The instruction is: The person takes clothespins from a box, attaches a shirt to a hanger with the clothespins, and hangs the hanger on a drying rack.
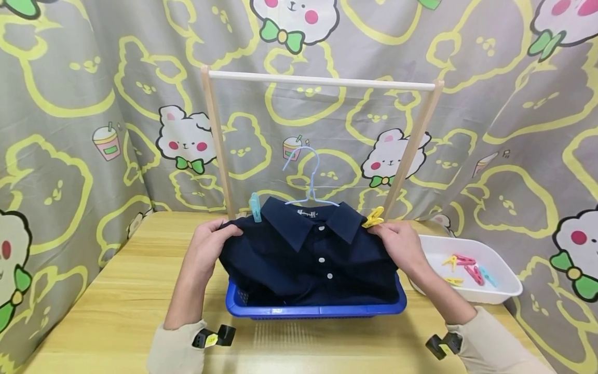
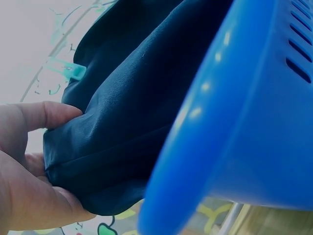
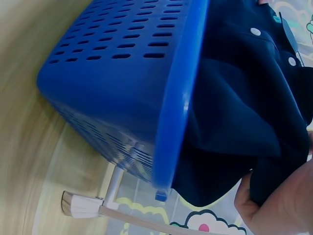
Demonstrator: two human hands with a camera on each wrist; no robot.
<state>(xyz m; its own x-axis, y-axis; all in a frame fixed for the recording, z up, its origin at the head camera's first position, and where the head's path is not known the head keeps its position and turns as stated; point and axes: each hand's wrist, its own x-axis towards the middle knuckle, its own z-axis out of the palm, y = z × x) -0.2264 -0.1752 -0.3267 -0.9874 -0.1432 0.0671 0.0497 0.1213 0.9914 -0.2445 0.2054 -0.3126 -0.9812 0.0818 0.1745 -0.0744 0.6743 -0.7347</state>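
Note:
A dark navy shirt [image 1: 299, 259] with a collar and white buttons spreads over a blue basket [image 1: 317, 311], its lower part down inside. Its left shoulder in the head view is pinched by my left hand [image 1: 210, 244], thumb on top of the cloth. My right hand [image 1: 402, 246] grips the opposite shoulder. A light blue wire hanger [image 1: 312, 182] rises from the collar opening, its lower part hidden in the shirt. One teal clothespin [image 1: 255, 208] is clipped near the left shoulder, and a yellow clothespin [image 1: 374, 217] near the right, close to my right fingers.
Behind the basket stands a wooden rack with a white bar [image 1: 322, 80]. On the right, a white tray [image 1: 504, 296] holds several pink, yellow and blue clothespins. A patterned curtain [image 1: 243, 150] surrounds the wooden table [image 1: 140, 275].

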